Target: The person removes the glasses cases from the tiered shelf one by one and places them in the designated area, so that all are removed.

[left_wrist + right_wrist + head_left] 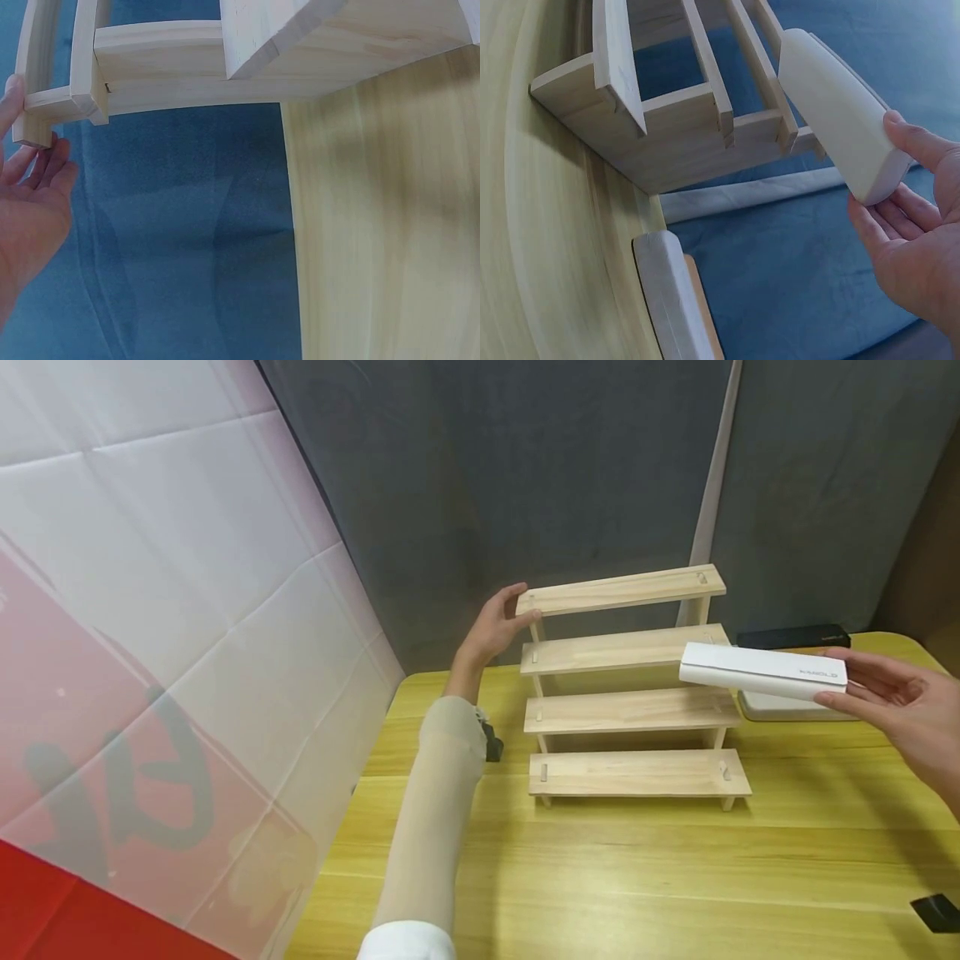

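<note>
White case [763, 672] pinched by its end in the right hand [911, 710], level with the wooden rack's [626, 710] second shelf.

Counts: 1 wooden rack [630, 693] w/ 4 stepped shelves. 3 long cases: 1 white case [761, 671] held up, 1 white case flat on the table [780, 708], 1 black case [793, 636] at back. 2 hands: left hand [497, 628], right hand [903, 710]. 1 table [600, 877].

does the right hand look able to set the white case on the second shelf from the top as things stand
Probably yes. The right hand holds the white case beside that shelf, whose top looks bare. The left hand touches only the top shelf's far end.
</note>
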`<state>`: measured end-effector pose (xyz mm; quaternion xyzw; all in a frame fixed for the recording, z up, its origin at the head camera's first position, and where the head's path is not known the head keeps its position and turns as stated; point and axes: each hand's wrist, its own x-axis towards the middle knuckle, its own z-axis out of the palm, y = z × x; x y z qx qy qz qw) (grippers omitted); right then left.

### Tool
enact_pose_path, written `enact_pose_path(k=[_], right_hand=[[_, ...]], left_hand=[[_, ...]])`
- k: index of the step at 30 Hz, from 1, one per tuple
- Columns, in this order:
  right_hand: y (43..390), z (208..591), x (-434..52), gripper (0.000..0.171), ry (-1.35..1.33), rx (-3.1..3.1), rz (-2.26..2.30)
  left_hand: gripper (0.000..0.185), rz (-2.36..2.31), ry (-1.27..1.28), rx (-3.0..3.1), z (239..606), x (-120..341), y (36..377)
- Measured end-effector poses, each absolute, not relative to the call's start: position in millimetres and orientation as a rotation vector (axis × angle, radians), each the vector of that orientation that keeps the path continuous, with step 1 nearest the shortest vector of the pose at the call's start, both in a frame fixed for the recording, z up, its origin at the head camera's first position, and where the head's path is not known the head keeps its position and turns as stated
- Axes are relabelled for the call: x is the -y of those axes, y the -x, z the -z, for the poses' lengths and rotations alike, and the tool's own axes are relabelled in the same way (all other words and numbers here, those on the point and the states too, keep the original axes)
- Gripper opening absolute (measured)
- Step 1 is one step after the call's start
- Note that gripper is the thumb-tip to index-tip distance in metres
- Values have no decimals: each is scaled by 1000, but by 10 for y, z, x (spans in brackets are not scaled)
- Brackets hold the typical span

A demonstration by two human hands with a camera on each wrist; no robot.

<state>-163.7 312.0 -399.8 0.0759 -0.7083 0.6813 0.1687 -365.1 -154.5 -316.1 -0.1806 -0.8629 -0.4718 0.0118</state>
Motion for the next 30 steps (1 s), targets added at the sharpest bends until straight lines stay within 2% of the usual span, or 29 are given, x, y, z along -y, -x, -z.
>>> enact_pose_path(k=[11,25,30], right_hand=[[1553,4129,-3226,58,-255,2001,-1978],[1583,4364,-3387,60,-489,1754,-2134],[1569,4464,-3479,62,-442,1805,-2111]], left_hand=[[69,1471,560,2697,3153,1561,3618],[69,1480,562,2702,3152,1577,3621],[69,1469,551,2706,3159,1580,3626]])
